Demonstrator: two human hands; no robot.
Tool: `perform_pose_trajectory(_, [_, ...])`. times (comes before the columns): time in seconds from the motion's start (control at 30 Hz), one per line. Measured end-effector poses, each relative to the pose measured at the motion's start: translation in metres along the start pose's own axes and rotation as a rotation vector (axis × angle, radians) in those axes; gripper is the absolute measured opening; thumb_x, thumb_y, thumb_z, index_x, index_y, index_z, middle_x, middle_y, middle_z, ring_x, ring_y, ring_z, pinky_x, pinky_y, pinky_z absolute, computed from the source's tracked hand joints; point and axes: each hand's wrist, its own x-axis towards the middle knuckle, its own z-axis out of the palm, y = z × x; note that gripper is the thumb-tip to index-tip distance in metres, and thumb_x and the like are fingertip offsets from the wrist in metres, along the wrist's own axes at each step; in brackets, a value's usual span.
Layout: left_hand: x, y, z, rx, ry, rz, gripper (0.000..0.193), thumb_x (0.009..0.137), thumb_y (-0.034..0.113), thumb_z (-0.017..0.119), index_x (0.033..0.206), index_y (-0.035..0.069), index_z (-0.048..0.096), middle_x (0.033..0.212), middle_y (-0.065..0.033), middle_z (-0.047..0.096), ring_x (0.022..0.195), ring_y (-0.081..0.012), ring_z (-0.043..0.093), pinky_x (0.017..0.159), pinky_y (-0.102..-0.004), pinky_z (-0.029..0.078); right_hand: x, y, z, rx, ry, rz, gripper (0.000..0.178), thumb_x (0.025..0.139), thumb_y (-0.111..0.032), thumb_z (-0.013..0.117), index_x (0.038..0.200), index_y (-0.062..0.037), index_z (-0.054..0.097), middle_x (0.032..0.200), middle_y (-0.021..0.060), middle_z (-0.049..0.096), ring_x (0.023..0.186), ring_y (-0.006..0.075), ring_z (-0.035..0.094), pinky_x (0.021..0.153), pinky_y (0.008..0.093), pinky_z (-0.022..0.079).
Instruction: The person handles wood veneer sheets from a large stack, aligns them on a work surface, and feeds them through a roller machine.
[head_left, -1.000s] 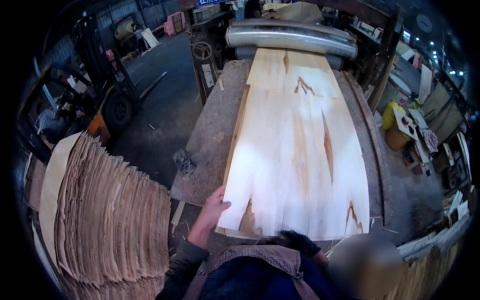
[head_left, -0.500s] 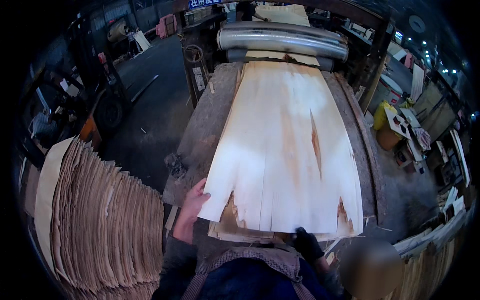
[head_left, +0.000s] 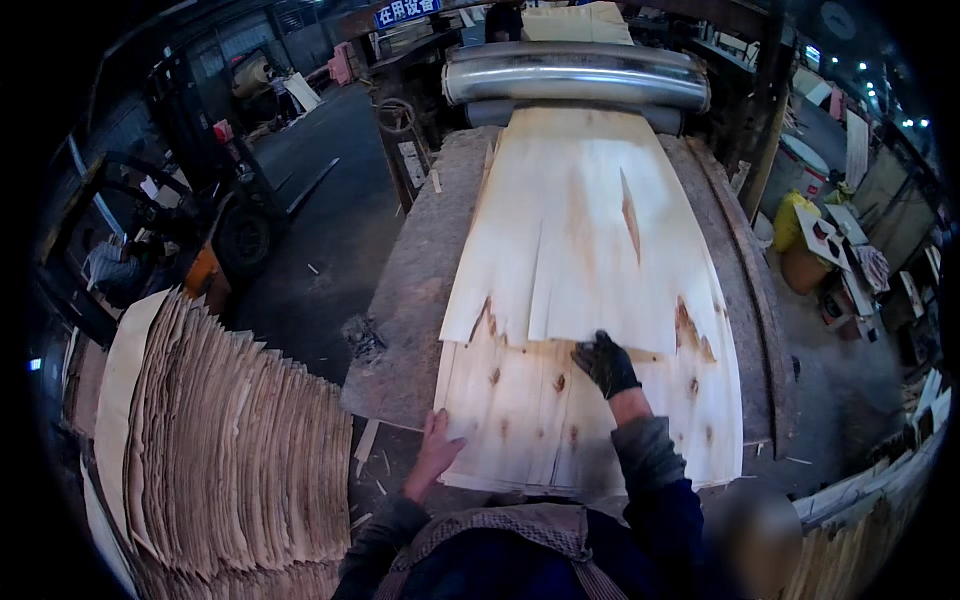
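A pale wood veneer sheet (head_left: 585, 240) with a brown slit and ragged, notched near edge lies on the bed, its far end at the metal rollers. My right hand (head_left: 607, 366), in a black glove, has its bent fingers on that sheet's near edge, right of the middle. Below it shows a stack of knotty veneer sheets (head_left: 510, 425). My bare left hand (head_left: 436, 447) is at the left near corner of this stack, thumb and fingers apart. Its fingertips touch or nearly touch the stack's edge.
A shiny roller (head_left: 580, 78) spans the bed's far end. Rough boards (head_left: 410, 290) flank the sheets. At left stands a tall stack of veneer (head_left: 235, 440), with a forklift (head_left: 215, 230) beyond it. A yellow bag (head_left: 792, 222) and a wood pile (head_left: 870, 500) are at right.
The top veneer sheet has slid away toward the rollers, uncovering the knotty sheets. My right hand has moved forward with its edge. My left hand has come off the sheet and drawn nearer.
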Motion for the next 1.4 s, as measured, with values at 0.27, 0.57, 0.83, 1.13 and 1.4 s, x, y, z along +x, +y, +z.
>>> perform_pose_trajectory(0.27, [0.003, -0.001, -0.006, -0.172, -0.012, 0.009, 0.080, 0.070, 0.019, 0.070, 0.136, 0.000, 0.030, 0.141, -0.0213, 0.028, 0.134, -0.0297, 0.022, 0.108, -0.0341, 0.022, 0.016, 0.018, -0.014, -0.105, -0.361, -0.100, 0.031, 0.096, -0.020, 0.032, 0.122, -0.0084, 0.044, 0.133, 0.0189, 0.040, 0.122, 0.0358, 0.040, 0.102, 0.0525, 0.033])
perform_pose_trajectory(0.57, [-0.009, 0.021, -0.034, -0.758, -0.050, 0.043, 0.064, 0.073, -0.002, 0.061, 0.132, 0.000, 0.037, 0.125, -0.0161, 0.048, 0.115, -0.0210, 0.046, 0.097, -0.0300, 0.036, -0.197, 0.076, 0.000, -0.065, -0.032, 0.464, 0.034, 0.088, -0.016, 0.052, 0.120, -0.0061, 0.045, 0.120, 0.0174, 0.052, 0.114, 0.0321, 0.050, 0.096, 0.0466, 0.042])
perform_pose_trajectory(0.83, [-0.031, 0.108, -0.103, -1.074, -0.228, 0.129, 0.063, 0.078, -0.013, 0.051, 0.137, -0.002, 0.030, 0.119, -0.0138, 0.055, 0.102, -0.0167, 0.056, 0.088, -0.0270, 0.043, -0.261, 0.086, -0.056, -0.033, 0.128, 0.379, 0.032, 0.088, -0.021, 0.055, 0.115, -0.0055, 0.048, 0.114, 0.0164, 0.056, 0.105, 0.0301, 0.055, 0.091, 0.0443, 0.046])
perform_pose_trajectory(1.13, [-0.013, 0.095, -0.121, -1.111, -0.161, 0.093, 0.055, 0.080, -0.007, 0.049, 0.133, -0.003, 0.036, 0.119, -0.0136, 0.056, 0.102, -0.0177, 0.057, 0.089, -0.0287, 0.044, -0.240, 0.072, -0.100, -1.031, 0.173, 0.022, 0.027, 0.085, -0.027, 0.060, 0.100, -0.0055, 0.054, 0.093, 0.0115, 0.061, 0.084, 0.0256, 0.059, 0.079, 0.0409, 0.051])
perform_pose_trajectory(1.4, [0.015, -0.028, -0.008, -0.047, -0.142, 0.069, 0.080, 0.074, 0.021, 0.066, 0.137, -0.004, 0.023, 0.131, -0.0275, 0.040, 0.124, -0.0367, 0.039, 0.101, -0.0398, 0.034, -0.122, 0.032, -0.021, -0.180, 0.093, -0.073, 0.015, 0.088, -0.022, 0.057, 0.089, -0.0065, 0.055, 0.082, 0.0123, 0.062, 0.084, 0.0312, 0.062, 0.085, 0.0500, 0.049])
